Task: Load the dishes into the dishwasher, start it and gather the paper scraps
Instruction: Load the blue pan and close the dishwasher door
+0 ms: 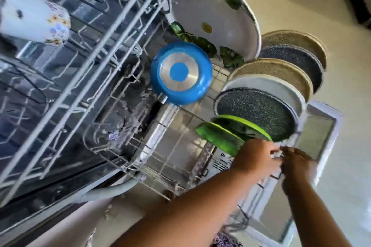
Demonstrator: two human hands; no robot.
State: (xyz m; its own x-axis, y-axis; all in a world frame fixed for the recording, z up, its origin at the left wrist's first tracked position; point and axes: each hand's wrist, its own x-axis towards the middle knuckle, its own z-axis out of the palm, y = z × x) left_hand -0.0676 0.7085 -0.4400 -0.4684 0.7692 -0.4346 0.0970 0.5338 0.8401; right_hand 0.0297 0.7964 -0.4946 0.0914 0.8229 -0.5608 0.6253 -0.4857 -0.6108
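Note:
The lower rack (140,158) of the open dishwasher is pulled out. It holds a blue pan (181,73) with its bottom toward me, a large leaf-patterned plate (216,16), several speckled plates (259,110) and two green plates (218,138). My left hand (257,156) and my right hand (297,166) meet at the rack's front rim just below the green plates. The fingers of both curl on the white wire there, and motion blur hides the exact hold.
The upper rack (96,32) juts out above on the left and carries a white flowered jug (34,18). The open dishwasher door (313,142) lies under the lower rack. Pale floor (345,166) stretches to the right.

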